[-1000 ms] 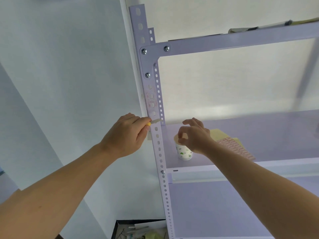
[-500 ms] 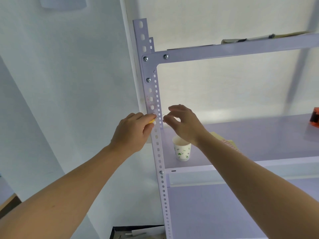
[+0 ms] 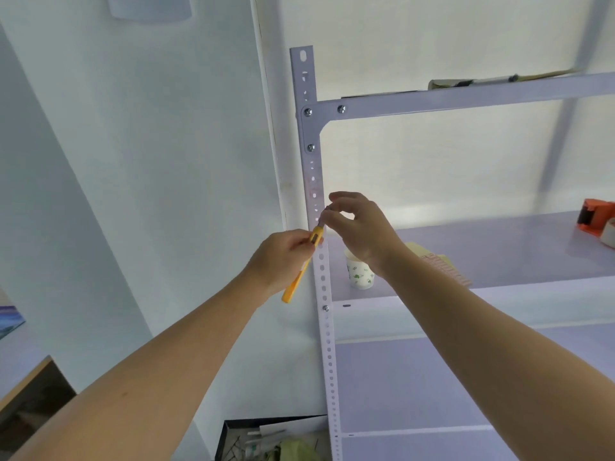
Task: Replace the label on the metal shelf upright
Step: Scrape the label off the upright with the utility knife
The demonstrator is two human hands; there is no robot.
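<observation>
Left hand grips a yellow utility knife, tip up against the perforated metal shelf upright. Right hand just right of the upright, fingers pinched at the knife's tip; whatever they pinch is too small to tell. Faint pinkish residue on the upright above the hands. On the shelf: paper cup with green print partly behind the right wrist, yellow sheets, orange tape dispenser far right. Black box of clutter at bottom.
</observation>
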